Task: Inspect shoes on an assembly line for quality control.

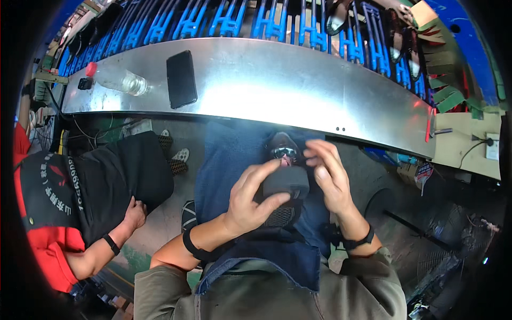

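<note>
My left hand (250, 194) curves round a dark grey, round-edged block (286, 181), with its thumb on the near side and its fingers along the far side. Just beyond the block, over my lap, shows a glossy dark piece (281, 143) with a rounded end. Something small and pinkish lies between the two, too small to name. To the right, my right hand (330, 178) has its fingers bent and apart, close to the block and holding nothing visible. A black mesh-patterned surface (280, 216) shows below the block; its kind is unclear.
Ahead runs a metal bench (240, 74) with a black phone (181, 80) and a clear bottle (120, 80). Blue forks (272, 24) stand in a row behind it. At left sits another person (101, 192). A red-handled tool (429, 125) lies at the right end.
</note>
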Demonstrator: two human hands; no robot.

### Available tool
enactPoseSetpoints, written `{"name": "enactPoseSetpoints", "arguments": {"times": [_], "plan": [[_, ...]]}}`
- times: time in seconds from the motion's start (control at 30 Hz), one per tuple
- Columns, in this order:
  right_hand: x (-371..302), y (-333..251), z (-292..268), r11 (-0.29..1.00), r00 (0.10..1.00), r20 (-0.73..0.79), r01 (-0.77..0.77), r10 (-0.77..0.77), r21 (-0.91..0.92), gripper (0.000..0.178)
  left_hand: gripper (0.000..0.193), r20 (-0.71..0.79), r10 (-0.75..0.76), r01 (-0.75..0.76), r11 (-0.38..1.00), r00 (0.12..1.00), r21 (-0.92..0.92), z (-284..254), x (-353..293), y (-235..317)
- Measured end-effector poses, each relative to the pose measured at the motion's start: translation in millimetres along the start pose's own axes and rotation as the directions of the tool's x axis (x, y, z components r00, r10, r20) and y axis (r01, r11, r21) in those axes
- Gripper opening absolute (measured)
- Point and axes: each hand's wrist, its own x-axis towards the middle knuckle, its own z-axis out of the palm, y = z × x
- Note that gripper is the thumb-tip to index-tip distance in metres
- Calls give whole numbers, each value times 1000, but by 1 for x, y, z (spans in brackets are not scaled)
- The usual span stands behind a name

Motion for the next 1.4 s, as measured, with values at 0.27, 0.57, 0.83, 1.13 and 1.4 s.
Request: {"name": "enactPoseSetpoints", "arguments": {"times": [0.27, 0.57, 0.83, 1.13, 1.4], "plan": [[14, 2, 14, 989, 999, -21, -31, 28, -146, 47, 52, 32, -301, 302, 950, 953, -83, 6, 36, -20], [30, 20, 9, 924, 979, 23, -198, 202, 326, 45, 54, 87, -200, 189, 974, 976, 125, 5, 59, -26], [36, 27, -1, 949, 973, -20, -218, 229, 227, 49, 53, 285, -219, 182, 972, 933, 149, -1, 84, -27], [-19, -19, 14, 918, 907, 318, 149, -275, 369, 66, 89, 109, 147, -111, 952, 983, -286, -18, 11, 20], [-69, -13, 38, 898, 925, 30, 360, -379, 252, 39, 61, 319, 183, -136, 977, 930, -164, 8, -9, 34]]}}
